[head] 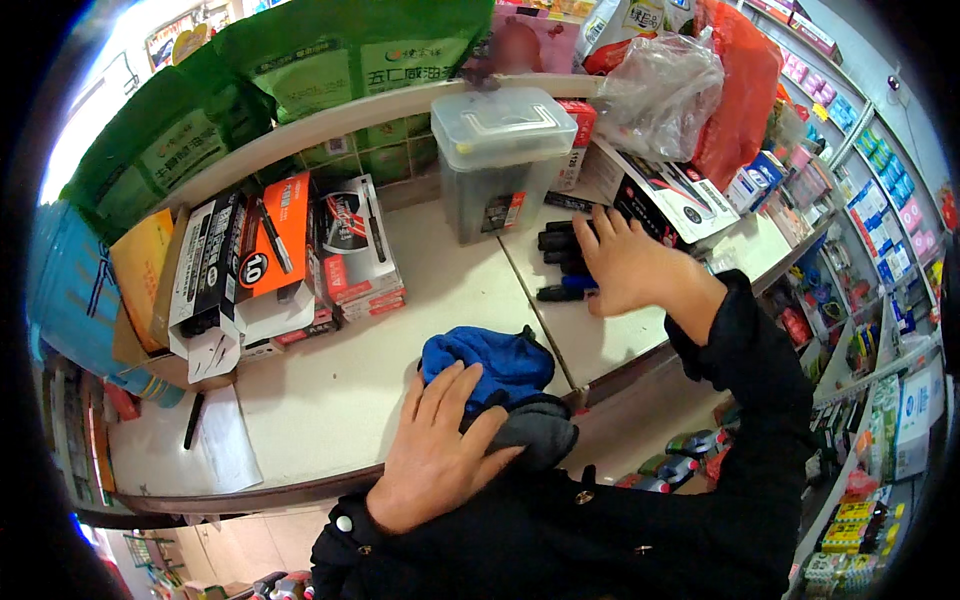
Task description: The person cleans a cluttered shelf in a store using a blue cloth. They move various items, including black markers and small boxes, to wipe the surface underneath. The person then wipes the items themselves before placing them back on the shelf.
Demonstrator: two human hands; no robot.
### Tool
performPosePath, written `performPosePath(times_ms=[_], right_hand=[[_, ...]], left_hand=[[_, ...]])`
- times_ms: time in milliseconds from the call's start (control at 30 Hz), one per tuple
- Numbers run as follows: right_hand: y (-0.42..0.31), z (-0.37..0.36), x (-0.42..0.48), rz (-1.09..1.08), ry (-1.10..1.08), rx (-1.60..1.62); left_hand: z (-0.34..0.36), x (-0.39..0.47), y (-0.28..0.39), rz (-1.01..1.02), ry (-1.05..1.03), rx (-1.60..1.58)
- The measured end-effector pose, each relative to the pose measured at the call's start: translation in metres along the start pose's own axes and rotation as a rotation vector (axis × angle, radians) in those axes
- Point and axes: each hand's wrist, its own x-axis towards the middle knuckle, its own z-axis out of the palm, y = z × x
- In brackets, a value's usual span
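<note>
My left hand point(442, 450) lies with its fingers apart across a bunched blue cloth point(491, 360) and a dark grey cloth point(536, 431) at the front of the counter. It rests on them without a visible grip. Further right, my right hand point(634, 262) is spread flat over a row of black marker pens point(556, 241). A pen with a blue part point(559, 291) lies under the thumb side of this hand. The palm hides the other ends of the pens.
Behind the pens stands a clear lidded plastic container point(502, 165). Pen boxes point(274, 240) are stacked at left, with a black pen point(193, 420) on white paper point(226, 442) before them. A white-and-black box point(682, 191) and plastic bags point(660, 90) crowd the back right. Stocked shelves point(885, 225) flank the right.
</note>
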Motion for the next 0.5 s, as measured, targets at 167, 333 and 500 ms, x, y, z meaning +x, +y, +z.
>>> performPosePath(times_ms=[167, 333, 500], right_hand=[[0.035, -0.005, 0.040, 0.020, -0.179, 0.310], [0.040, -0.007, 0.045, -0.092, -0.172, 0.255], [0.034, -0.011, 0.040, -0.183, -0.076, 0.145]], left_hand=[[0.001, 0.000, 0.000, -0.011, 0.003, -0.013], [0.001, 0.000, -0.001, 0.015, 0.016, -0.019], [0.002, -0.001, -0.001, 0.007, 0.024, -0.003]])
